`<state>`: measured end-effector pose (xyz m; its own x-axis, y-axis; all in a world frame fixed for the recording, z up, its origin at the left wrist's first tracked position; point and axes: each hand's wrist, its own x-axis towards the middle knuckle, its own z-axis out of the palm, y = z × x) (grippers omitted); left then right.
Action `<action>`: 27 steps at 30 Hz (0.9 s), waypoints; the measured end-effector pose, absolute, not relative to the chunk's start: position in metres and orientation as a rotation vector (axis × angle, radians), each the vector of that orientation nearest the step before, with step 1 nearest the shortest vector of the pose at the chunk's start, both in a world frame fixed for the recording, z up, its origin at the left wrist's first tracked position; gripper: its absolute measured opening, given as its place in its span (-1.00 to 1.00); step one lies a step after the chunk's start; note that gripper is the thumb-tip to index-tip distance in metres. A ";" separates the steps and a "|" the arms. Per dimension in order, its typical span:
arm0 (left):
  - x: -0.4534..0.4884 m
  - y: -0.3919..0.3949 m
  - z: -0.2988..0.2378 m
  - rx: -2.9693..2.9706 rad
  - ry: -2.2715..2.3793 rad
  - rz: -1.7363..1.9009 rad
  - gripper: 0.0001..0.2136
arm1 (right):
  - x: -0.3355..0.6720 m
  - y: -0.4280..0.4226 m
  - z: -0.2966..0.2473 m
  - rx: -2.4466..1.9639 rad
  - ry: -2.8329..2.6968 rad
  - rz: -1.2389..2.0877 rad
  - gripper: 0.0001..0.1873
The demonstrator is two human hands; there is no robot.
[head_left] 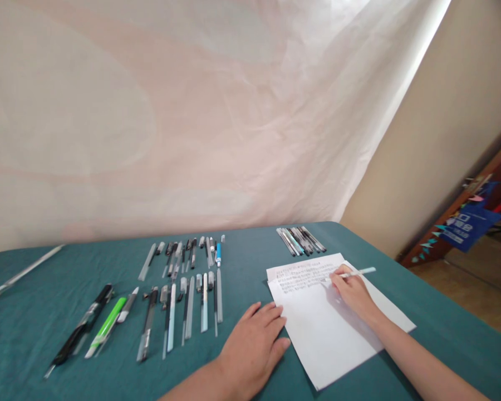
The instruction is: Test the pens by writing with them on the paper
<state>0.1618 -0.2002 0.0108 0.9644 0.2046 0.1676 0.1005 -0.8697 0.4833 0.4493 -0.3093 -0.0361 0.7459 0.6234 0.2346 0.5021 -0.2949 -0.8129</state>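
Note:
My right hand (353, 291) is closed around a pale blue-green pen (359, 272), its tip on a white sheet of paper (329, 328) that bears a few lines of handwriting near the top. My left hand (254, 345) lies flat with fingers stretched out on the teal tablecloth, its fingertips touching the sheet's left edge. It holds nothing.
Several pens lie in rows on the teal table (45, 278) left of the paper, among them a green pen (107, 324) and a black pen (83, 328). A bundle of pens (300, 240) lies beyond the sheet. A white fabric backdrop (192, 111) hangs behind; wooden furniture (463, 223) stands at right.

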 end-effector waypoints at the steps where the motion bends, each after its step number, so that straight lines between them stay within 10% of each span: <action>1: 0.162 -0.200 0.011 2.638 0.218 0.284 -0.65 | 0.449 -0.309 -0.036 -1.957 -0.853 0.154 -0.81; 27: 0.161 -0.200 0.010 2.669 0.212 0.278 -0.65 | 0.454 -0.309 -0.038 -1.983 -0.938 0.046 -0.85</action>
